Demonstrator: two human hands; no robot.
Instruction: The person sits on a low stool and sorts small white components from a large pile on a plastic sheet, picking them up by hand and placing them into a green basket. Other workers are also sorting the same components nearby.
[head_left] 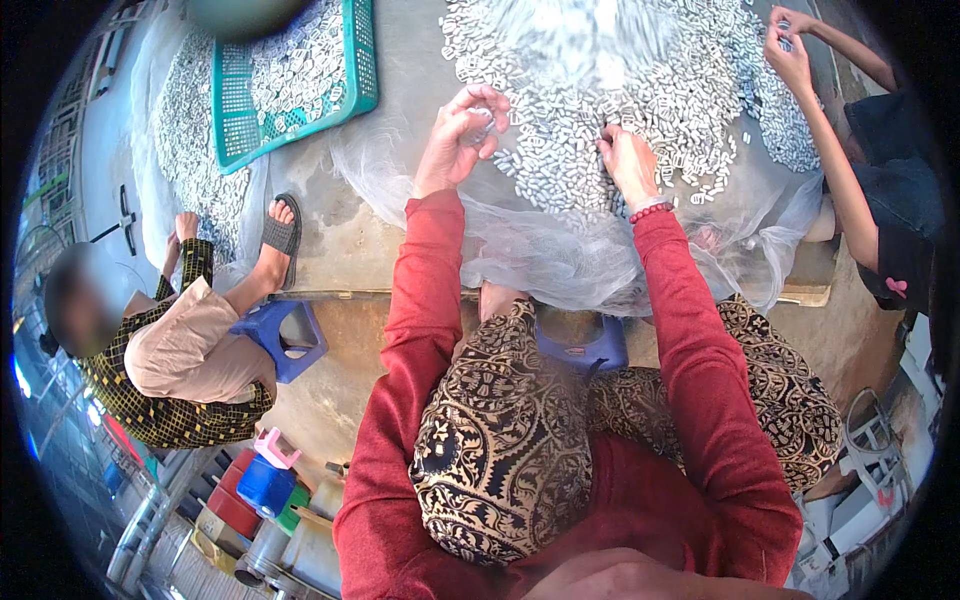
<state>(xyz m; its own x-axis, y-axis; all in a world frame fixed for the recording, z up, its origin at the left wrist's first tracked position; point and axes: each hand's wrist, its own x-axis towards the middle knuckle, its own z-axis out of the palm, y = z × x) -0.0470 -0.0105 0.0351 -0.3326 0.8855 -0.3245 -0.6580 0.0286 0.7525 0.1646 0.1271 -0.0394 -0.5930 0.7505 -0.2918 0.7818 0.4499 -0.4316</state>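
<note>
Left grip (455, 142) curled around grey pieces (480, 125), right grip (632, 168) pinched together at pale pile (550, 165), contents unclear

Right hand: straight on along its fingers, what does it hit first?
The right hand would first meet the pile of small silvery pieces. It looks to be at or just above them; this single view leaves the depth unclear.

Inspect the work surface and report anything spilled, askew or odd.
A few pieces lie strayed beyond the big pile's right side, apart from the rest. The net looks askew: it is bunched and hangs over the surface's near edge instead of lying flat. Damage is too small to judge.
</note>
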